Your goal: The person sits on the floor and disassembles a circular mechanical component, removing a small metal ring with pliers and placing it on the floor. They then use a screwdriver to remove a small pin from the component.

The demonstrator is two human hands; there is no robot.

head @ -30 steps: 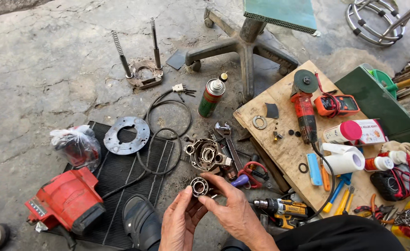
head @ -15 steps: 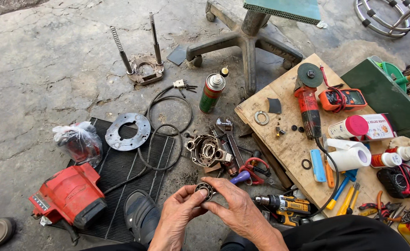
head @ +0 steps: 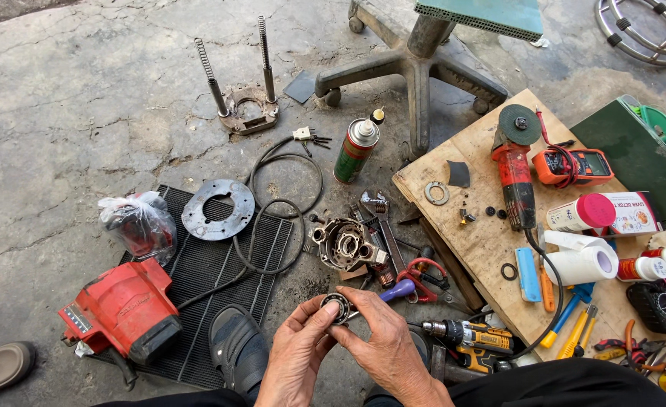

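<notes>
My left hand (head: 297, 354) and my right hand (head: 382, 348) meet low in the middle of the view. Between their fingertips they hold a small round metal bearing (head: 337, 307), greasy and ring-shaped. Just beyond it on the concrete lies a dirty cast metal housing (head: 346, 243) with an adjustable wrench (head: 382, 218) beside it. A purple-handled tool (head: 398, 289) lies right of the bearing. My black shoe (head: 236, 348) rests on a black ribbed mat (head: 220, 279).
A red power-tool body (head: 122, 309), a round steel plate (head: 217, 209), a black cable (head: 276, 218) and a bagged part (head: 137, 224) lie left. A spray can (head: 356, 149) stands ahead. Right, a wooden board (head: 484, 249) carries an angle grinder (head: 514, 169), meter and tape rolls. A stool base (head: 416, 64) stands behind.
The view has tilted slightly and my hands sit a little lower in it. Both hands keep hold of the bearing, fingers shifting around it.
</notes>
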